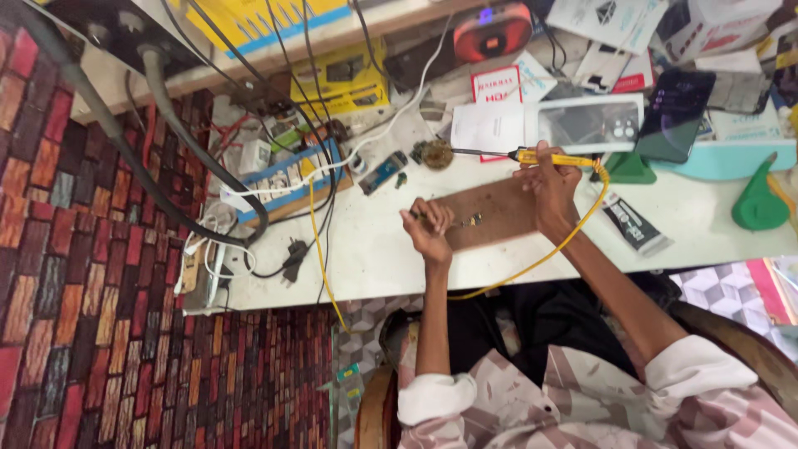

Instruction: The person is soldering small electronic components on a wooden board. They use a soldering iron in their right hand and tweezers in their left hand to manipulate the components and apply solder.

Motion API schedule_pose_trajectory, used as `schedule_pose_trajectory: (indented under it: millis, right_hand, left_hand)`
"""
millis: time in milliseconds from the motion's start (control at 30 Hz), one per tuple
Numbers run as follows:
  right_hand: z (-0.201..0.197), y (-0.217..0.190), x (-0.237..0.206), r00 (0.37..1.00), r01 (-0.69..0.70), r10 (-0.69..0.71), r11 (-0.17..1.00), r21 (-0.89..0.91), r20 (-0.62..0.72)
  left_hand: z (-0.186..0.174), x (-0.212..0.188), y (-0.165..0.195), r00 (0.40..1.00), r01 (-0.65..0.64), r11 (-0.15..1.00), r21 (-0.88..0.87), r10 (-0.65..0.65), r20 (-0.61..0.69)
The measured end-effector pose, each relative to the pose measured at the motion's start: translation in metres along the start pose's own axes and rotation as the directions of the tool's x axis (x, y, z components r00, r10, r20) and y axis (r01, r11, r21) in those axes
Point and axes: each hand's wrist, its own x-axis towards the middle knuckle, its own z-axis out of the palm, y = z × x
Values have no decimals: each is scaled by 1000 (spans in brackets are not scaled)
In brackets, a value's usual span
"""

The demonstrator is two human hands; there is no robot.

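Observation:
My right hand point(550, 185) grips a yellow-handled soldering iron point(555, 158). Its thin dark tip reaches left to a ball of brass cleaning wool point(436, 154), and its yellow cord point(573, 235) loops off the table edge. My left hand point(429, 230) is closed on a small thin tool or part at the left end of a brown work board point(499, 208). A tiny component point(472, 220) lies on the board just right of that hand. What the left fingers pinch is too small to tell.
A blue power strip point(287, 179) with many cables sits at the left of the white table point(374, 249). Behind are a yellow box point(341, 79), a red round device point(492, 32), a dark phone point(673, 112), two green cones point(761, 204) and a black tube point(633, 223). Brick-pattern surface lies left.

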Motion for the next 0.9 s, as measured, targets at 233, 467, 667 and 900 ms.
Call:
schedule_pose_trajectory:
  millis: [233,467,667,900]
  right_hand:
    - [21,-3,0,998,-17,43,850,-526,36]
    - [30,14,-8,992,69,-27,938,-339,127]
    - [38,13,-8,985,137,-81,907,-399,154]
    - [21,8,-10,989,81,-70,993,-82,131]
  left_hand:
    - [-13,4,-14,999,40,964,-264,-39,12]
    - [1,-3,4,1000,1,1000,-3,-1,-5]
    - [12,-2,11,999,2,999,32,-1,-35]
    - [15,-8,7,994,15,1000,-2,-15,-104]
